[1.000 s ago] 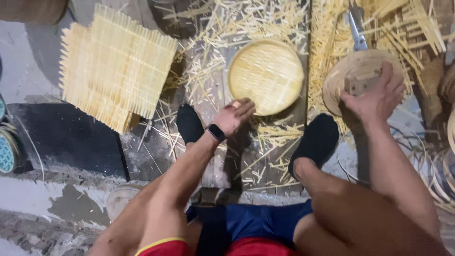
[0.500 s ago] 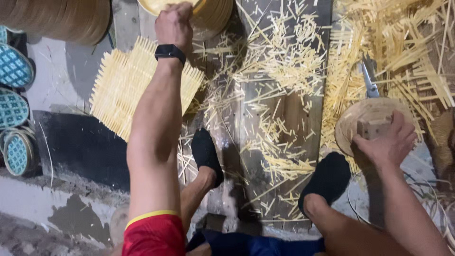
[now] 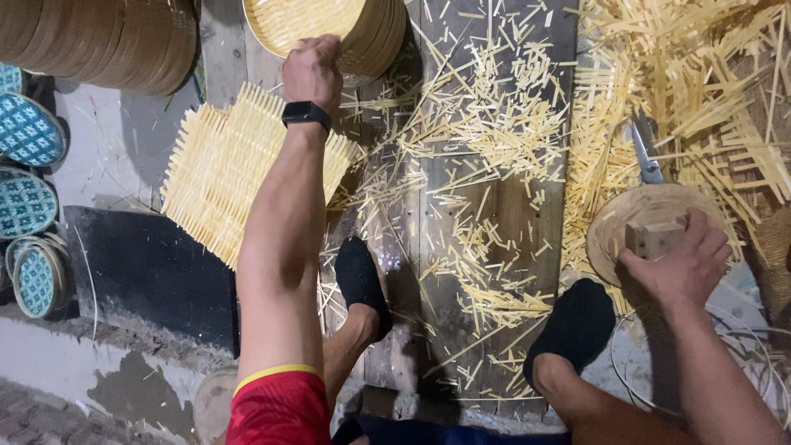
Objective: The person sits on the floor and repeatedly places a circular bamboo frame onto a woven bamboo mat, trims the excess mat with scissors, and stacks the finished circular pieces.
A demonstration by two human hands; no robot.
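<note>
No packages, labels or signs; only a black smartwatch [image 3: 306, 113] screen, hidden.

We are looking down into a bamboo-weaving workshop, worked at floor level. Cut bamboo slivers [image 3: 494, 156] lie thick across the plank floor [image 3: 503, 231] and heap up at the right, where scissors [image 3: 647, 156] rest among them. A square woven mat [image 3: 218, 177] lies flat beside stacked round bamboo trays [image 3: 99, 41], with finished blue-patterned baskets [image 3: 29, 132] at the left edge. A round wooden form [image 3: 634, 218] carries a small wooden block [image 3: 655, 236].
</note>
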